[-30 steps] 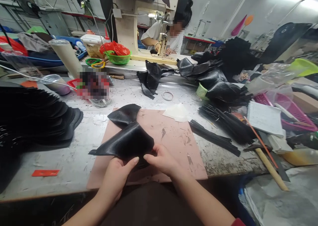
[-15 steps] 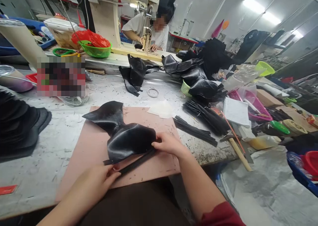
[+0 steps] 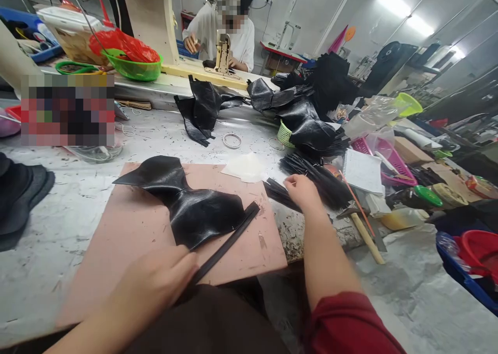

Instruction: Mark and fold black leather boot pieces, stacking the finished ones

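Observation:
A glossy black leather piece (image 3: 206, 211), two lobes joined at a narrow waist, lies on a pink board (image 3: 143, 234). My left hand (image 3: 167, 273) is closed around the lower end of a long black zipper strip (image 3: 229, 240). This strip slants up along the leather's right lobe, its far end loose over the board. To the right, my right hand (image 3: 303, 190) reaches over loose black strips (image 3: 278, 192) at the board's edge. Its fingers are curled together at them; whether they grip one is hidden.
Behind the board lie a cream paper sheet (image 3: 245, 166), a white ring (image 3: 232, 140) and more black leather pieces (image 3: 206, 107). A hammer (image 3: 365, 234) rests at the table's right edge. Stacked black pieces (image 3: 23, 193) stand left. A co-worker (image 3: 245, 37) sits behind a sewing machine (image 3: 223, 53).
My right hand has left the leather's right edge and moved right to the loose strips. My left hand has drawn slightly down and left, and the zipper strip now lies apart from the leather's lower edge.

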Demonstrator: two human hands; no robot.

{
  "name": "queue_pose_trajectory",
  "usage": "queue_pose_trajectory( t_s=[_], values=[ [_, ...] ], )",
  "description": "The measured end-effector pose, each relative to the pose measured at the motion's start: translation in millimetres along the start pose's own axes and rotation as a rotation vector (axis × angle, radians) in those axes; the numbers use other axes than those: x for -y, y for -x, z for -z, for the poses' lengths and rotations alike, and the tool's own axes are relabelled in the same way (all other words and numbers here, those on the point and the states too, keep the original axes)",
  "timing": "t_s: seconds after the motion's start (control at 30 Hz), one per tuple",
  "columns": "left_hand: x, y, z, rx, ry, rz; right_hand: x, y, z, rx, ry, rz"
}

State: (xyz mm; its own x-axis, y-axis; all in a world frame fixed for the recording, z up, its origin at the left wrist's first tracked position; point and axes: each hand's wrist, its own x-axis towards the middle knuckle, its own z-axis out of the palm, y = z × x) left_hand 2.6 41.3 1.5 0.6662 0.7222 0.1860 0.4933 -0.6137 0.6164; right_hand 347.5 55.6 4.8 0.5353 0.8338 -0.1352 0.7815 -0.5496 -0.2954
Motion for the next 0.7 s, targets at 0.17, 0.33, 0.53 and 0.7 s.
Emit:
queue_pose_trajectory(
  t_s=[0.17,0.33,0.53,0.7],
  values=[
    [-6,-19,-40.6,0.179,-0.53,-0.468,-33,-44,-2,-0.003,0.196,-0.168],
    [-5,-15,-47.3,0.059,-0.7,-0.562,-47,-59,-10,0.015,0.295,-0.163],
    [-16,-18,-33.7,-0.047,-0.786,-0.551,-46,-46,11,-0.053,0.314,-0.121],
    [-19,-24,-28.9,-0.126,-0.751,-0.568,-9,16,7,-0.25,-0.353,0.33]
  ],
)
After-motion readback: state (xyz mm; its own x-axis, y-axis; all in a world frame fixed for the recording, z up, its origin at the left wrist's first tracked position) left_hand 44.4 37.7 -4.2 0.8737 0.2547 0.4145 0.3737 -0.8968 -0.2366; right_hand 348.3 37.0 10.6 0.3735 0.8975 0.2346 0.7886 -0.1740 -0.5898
